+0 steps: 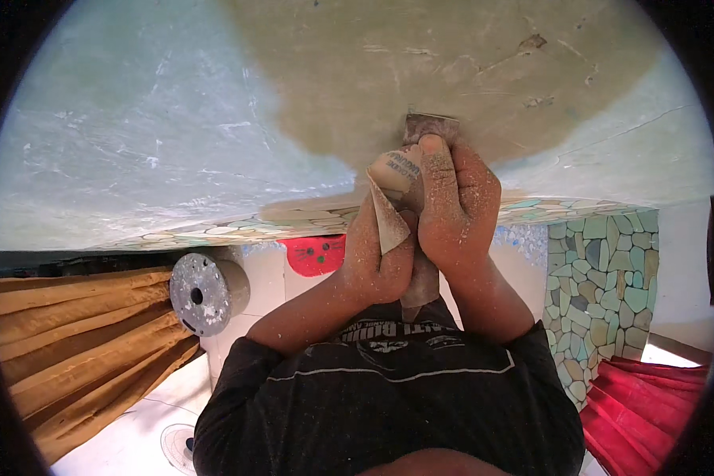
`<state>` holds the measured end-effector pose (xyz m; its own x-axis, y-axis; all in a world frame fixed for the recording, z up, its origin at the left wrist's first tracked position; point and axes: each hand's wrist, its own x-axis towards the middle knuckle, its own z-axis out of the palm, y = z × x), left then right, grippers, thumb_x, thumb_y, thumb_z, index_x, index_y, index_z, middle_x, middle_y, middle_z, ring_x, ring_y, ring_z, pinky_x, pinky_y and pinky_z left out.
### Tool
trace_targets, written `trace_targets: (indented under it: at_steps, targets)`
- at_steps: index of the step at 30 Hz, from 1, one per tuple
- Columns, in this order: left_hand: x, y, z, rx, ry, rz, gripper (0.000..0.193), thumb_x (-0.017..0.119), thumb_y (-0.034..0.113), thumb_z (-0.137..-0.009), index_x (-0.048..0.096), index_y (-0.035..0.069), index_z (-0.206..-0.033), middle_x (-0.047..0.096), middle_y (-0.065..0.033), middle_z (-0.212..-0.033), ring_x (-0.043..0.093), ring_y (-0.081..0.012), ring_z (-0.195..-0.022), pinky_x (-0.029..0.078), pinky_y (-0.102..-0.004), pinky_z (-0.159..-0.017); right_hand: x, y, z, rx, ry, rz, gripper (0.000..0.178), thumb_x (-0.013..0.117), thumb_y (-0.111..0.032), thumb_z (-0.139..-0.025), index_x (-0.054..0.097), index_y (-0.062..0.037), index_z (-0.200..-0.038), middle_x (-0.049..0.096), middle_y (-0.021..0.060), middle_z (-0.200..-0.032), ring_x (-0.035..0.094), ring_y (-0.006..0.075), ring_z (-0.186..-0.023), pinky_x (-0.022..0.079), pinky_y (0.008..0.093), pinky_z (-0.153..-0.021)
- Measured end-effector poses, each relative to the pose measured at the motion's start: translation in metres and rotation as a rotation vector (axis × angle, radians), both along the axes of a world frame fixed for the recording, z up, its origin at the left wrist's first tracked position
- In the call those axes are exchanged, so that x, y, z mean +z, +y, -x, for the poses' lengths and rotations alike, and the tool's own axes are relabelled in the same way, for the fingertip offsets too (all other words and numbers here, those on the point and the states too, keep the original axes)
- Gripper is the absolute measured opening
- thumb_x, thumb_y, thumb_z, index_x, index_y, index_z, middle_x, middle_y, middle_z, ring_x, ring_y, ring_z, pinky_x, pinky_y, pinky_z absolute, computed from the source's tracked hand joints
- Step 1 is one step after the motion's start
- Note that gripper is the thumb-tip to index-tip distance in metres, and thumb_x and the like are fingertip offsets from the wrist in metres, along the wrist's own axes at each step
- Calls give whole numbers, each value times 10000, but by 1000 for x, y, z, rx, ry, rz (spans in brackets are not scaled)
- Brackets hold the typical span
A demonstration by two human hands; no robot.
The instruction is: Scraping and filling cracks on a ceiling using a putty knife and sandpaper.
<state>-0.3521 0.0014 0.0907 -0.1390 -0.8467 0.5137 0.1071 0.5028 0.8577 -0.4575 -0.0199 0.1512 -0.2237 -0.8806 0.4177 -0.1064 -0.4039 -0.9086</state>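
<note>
Both hands are raised together in front of a grey-green, scratched wall surface (174,135) with a large brownish patch (452,63). My right hand (462,202), dusted with pale powder, is closed with its thumb extended along a worn sheet of sandpaper (395,170). The sheet's dark top edge lies against the brownish patch. Just below and to the left, my left hand (382,258) is closed around the sheet's lower part. A pale printed corner folds over, and a tail of the sheet hangs below the hands. Some of the left fingers are hidden.
A paint-spotted grey round container (202,293) with a central hole stands at left, beside an orange-brown curtain (95,341). A red item with a cat face (317,254) lies beyond my left forearm. At right are a stone-mosaic strip (603,278) and a red curtain (646,408).
</note>
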Motion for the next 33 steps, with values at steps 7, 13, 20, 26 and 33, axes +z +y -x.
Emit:
trace_targets:
  at_steps: [7,13,20,26,33]
  targets:
    - [-1,-6,-3,166,-344,21,393,320,115,-995,349,-58,-1346,551,-191,-1215,558,-255,-1117,446,-363,-961,9,-3,-1,3,25,46,237,533,-162,-992,636,28,-894,648,48,-769,532,83,-717,447,259,-619]
    - [-46,-12,-8,3,-90,28,388,313,166,-1014,357,-53,-1331,566,-192,-1178,588,-251,-1064,475,-354,-916,-32,-6,2,43,41,25,178,570,-147,-967,638,16,-944,681,151,-746,665,179,-664,500,319,-589]
    - [-60,-3,-8,22,-119,-92,398,497,81,-930,437,-84,-1288,643,-222,-1053,673,-358,-912,525,-406,-769,-73,0,1,-1,39,-67,207,592,-182,-965,655,13,-939,678,147,-720,646,154,-632,491,316,-562]
    - [-57,-6,-7,183,-328,47,356,469,73,-949,430,-68,-1273,619,-202,-1074,644,-305,-946,508,-372,-790,-46,-7,-2,-3,60,-64,208,590,-184,-966,666,8,-936,693,159,-750,670,177,-653,501,319,-570]
    - [-38,1,-2,80,-174,-53,328,444,58,-971,399,-52,-1277,587,-168,-1119,594,-244,-1025,489,-356,-866,-53,-4,2,-4,73,-28,210,588,-191,-965,663,3,-939,697,158,-758,688,215,-661,506,321,-577]
